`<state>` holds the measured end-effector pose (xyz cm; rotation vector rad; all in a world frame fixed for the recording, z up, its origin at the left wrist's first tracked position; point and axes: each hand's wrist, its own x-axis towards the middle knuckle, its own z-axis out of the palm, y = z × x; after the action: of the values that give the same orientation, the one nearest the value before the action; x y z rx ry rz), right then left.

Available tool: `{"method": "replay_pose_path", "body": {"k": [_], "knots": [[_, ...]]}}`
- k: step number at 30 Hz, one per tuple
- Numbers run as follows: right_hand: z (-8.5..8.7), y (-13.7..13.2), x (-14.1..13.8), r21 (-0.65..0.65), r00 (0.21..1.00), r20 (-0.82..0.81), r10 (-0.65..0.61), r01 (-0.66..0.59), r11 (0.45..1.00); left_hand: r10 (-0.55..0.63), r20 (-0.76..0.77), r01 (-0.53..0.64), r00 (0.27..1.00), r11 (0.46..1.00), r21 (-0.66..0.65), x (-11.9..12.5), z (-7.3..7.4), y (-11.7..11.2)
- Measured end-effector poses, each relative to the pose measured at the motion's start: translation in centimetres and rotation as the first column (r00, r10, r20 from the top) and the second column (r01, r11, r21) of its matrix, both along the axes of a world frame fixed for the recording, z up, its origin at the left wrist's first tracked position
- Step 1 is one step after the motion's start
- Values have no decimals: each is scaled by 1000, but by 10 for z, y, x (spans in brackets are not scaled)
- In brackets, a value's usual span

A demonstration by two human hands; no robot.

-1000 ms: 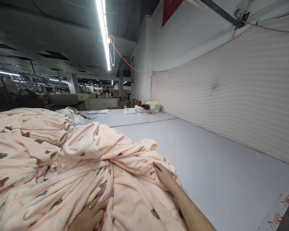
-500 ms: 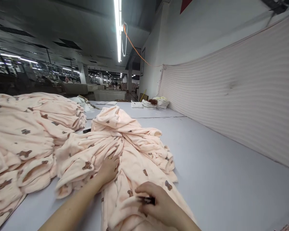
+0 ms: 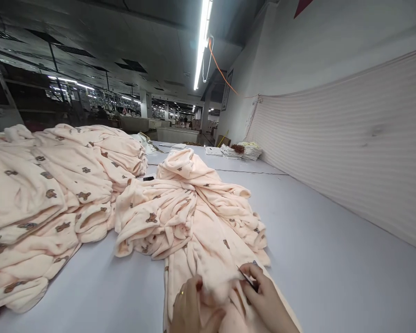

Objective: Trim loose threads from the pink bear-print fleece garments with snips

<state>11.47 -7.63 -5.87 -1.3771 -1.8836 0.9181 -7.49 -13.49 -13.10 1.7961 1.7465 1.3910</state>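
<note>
A pale pink plush robe (image 3: 211,231) with brown bear prints lies across the table, bunched at its middle, its lower part spreading toward me. At the near end, my left hand (image 3: 190,305), with a ring on one finger, has its fingers closed on a fold of the robe. My right hand (image 3: 263,296) is closed around small dark thread snips (image 3: 248,280), their thin pointed tip facing up and left over the cloth. The fabric between both hands is lifted and blurred.
A big heap of matching pink garments (image 3: 55,185) covers the left side of the table (image 3: 333,240). Behind the robe lies a small black object (image 3: 148,178). Stacks of folded cloth (image 3: 241,151) sit at the far end, and a striped sheet (image 3: 333,138) hangs along the right wall.
My left hand has come from the robe's gathered middle back to its near part and closed on cloth. My right hand has shifted right with the snips. The view has turned left.
</note>
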Motion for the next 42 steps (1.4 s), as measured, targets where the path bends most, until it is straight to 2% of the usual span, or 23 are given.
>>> {"method": "replay_pose_path", "body": {"k": [2,5,7,9,11,14,16,18,20,23,28,31,33,36,40,42], "knots": [[2,-6,6,53,990,108,-87,82,995,-7,-9,8,1000,995,104,13,13,12],[1,-17,16,156,924,261,-278,243,957,-51,-66,62,996,983,173,21,32,22],[2,-24,20,267,900,275,-338,266,926,-71,-118,95,990,974,206,21,38,24],[5,-30,21,392,909,256,-328,212,895,-101,-164,138,981,962,234,19,39,24],[12,-32,19,531,908,269,-321,139,836,-122,-209,175,970,951,257,16,39,25],[23,-28,15,726,854,387,-348,-49,685,-131,-248,198,960,942,271,12,38,26],[28,-23,14,776,798,485,-358,-204,597,-122,-255,192,959,943,272,11,38,27],[31,-20,15,764,748,561,-354,-304,569,-111,-260,185,959,942,279,10,38,28],[32,-18,15,741,728,597,-337,-339,580,-113,-275,195,955,937,291,10,37,29],[33,-17,11,716,746,595,-298,-323,618,-132,-310,224,941,933,283,11,36,29],[32,-17,7,643,809,520,-275,-159,749,-148,-323,240,935,934,265,9,37,28],[27,-19,8,558,862,416,-289,9,830,-162,-315,252,935,930,270,4,39,26],[24,-18,6,460,899,350,-263,79,884,-144,-297,229,944,933,277,1,40,26],[23,-14,-2,332,946,261,-191,98,938,-116,-281,204,953,929,309,-3,38,28],[23,-6,-18,282,995,13,-94,87,955,-61,-274,164,960,914,372,-2,36,33],[20,-4,-24,202,992,-98,-78,97,975,-31,-298,149,954,912,382,1,38,35]]}}
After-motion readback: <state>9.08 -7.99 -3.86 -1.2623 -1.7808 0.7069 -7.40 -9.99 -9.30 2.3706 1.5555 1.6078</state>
